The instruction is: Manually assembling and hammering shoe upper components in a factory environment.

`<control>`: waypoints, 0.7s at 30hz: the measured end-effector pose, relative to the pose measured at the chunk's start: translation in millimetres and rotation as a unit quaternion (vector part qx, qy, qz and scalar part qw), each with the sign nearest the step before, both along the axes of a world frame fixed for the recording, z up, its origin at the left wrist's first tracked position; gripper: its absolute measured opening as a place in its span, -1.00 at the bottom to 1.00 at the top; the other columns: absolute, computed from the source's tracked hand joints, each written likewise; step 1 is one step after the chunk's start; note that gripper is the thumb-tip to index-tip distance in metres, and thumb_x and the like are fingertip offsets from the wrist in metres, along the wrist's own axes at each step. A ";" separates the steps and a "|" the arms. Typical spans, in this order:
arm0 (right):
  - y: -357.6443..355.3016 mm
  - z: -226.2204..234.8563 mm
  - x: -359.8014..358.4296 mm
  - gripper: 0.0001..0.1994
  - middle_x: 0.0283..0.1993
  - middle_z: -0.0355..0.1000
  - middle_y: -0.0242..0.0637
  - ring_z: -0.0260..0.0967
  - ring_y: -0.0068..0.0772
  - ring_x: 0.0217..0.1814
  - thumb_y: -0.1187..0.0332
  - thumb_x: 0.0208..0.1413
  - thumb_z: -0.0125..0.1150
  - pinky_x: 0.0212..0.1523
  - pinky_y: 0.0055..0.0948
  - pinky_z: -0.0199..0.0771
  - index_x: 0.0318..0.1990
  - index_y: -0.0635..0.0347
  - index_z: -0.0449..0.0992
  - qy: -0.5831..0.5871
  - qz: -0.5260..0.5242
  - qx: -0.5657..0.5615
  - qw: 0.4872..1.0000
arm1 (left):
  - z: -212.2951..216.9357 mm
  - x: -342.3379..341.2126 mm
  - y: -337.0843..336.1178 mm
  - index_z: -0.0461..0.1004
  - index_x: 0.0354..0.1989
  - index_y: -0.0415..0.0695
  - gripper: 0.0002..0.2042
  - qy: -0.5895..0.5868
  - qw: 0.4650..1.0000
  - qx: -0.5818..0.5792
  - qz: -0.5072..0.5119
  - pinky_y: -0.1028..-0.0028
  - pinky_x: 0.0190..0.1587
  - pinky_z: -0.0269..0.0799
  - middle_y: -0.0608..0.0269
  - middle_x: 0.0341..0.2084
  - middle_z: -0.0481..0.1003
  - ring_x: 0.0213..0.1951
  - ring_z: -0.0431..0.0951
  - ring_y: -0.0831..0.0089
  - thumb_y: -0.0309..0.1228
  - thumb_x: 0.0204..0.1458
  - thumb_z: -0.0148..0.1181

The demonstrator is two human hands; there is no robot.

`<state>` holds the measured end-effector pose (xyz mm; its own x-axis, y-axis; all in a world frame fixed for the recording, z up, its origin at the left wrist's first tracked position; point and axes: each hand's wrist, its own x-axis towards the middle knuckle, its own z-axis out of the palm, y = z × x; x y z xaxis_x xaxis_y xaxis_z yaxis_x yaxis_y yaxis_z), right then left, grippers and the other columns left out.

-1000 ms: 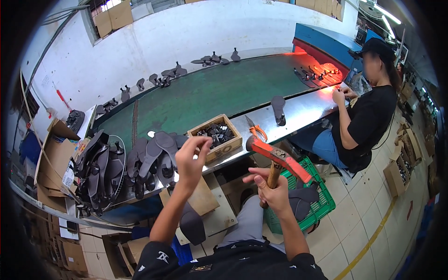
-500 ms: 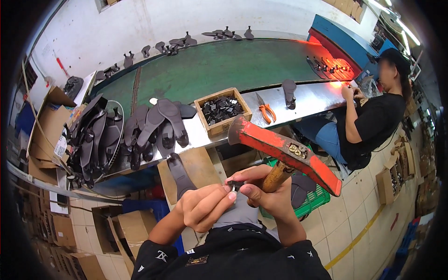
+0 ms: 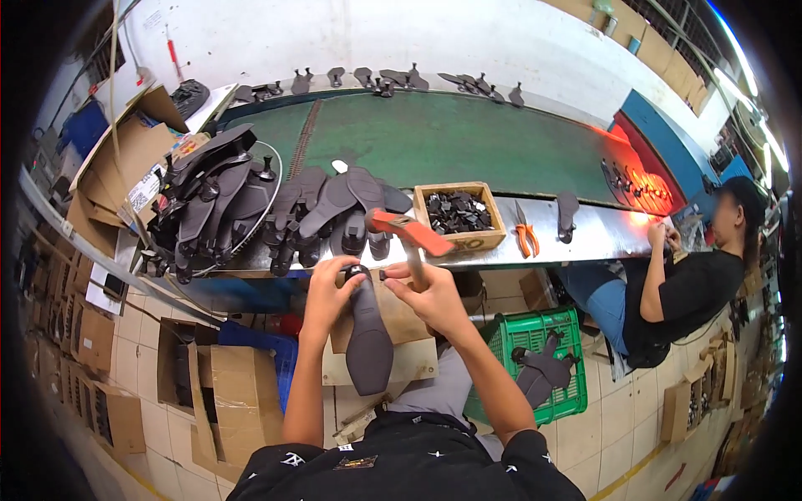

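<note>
A dark grey shoe sole with a heel (image 3: 369,338) lies lengthwise before me on a wooden work stand (image 3: 413,355), its toe toward me. My left hand (image 3: 327,298) grips its heel end between thumb and fingers. Just right of the heel, my right hand (image 3: 433,299) is closed round the wooden handle of a hammer with a worn red head (image 3: 409,231). A small dark piece (image 3: 383,275), perhaps a heel tip, is pinched at its fingertips, apart from the sole.
A wooden box of small black pieces (image 3: 493,219) and orange-handled pliers (image 3: 526,237) sit on the metal ledge. Heeled soles (image 3: 330,204) are piled at left. A green crate (image 3: 560,407) stands at right, near a seated co-worker (image 3: 681,284). Cardboard boxes (image 3: 242,405) stand lower left.
My hands have parted and moved forward from near my body. The left has taken hold of the sole's heel end; the hammer has moved away from me with my right hand.
</note>
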<state>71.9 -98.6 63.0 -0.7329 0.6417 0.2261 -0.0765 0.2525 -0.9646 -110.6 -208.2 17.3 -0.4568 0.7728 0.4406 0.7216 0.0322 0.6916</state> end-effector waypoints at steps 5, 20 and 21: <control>9.9 -28.1 -34.6 -0.79 -0.24 0.60 -0.23 0.51 -0.54 -0.23 0.47 0.09 0.33 -0.17 -0.50 0.49 -0.14 0.37 0.57 -0.015 0.017 0.030 0.999 | -16.4 -0.1 2.7 0.58 -0.20 -0.24 -0.74 -0.121 0.992 0.038 -0.020 0.39 -0.17 0.46 0.10 -0.33 0.57 -0.26 0.57 0.25 -0.42 -0.06 0.39; 4.9 -22.5 -30.1 -0.80 -0.32 0.50 -0.10 0.46 -0.04 -0.27 0.55 0.00 0.28 -0.20 -0.33 0.44 -0.18 0.32 0.53 -0.059 0.042 0.248 0.966 | -12.2 11.3 -11.4 0.56 -0.17 -0.27 -0.68 -0.105 0.991 0.058 -0.056 0.37 -0.10 0.49 0.05 -0.25 0.58 -0.20 0.59 0.19 -0.55 -0.17 0.41; 2.9 -21.4 -28.8 -0.82 -0.35 0.48 -0.12 0.43 -0.03 -0.32 0.54 0.02 0.27 -0.25 -0.34 0.43 -0.19 0.31 0.53 -0.072 0.034 0.256 0.963 | -9.1 11.9 -12.5 0.56 -0.15 -0.27 -0.66 -0.142 0.987 0.043 -0.061 0.37 -0.09 0.49 0.04 -0.22 0.59 -0.19 0.60 0.17 -0.55 -0.18 0.41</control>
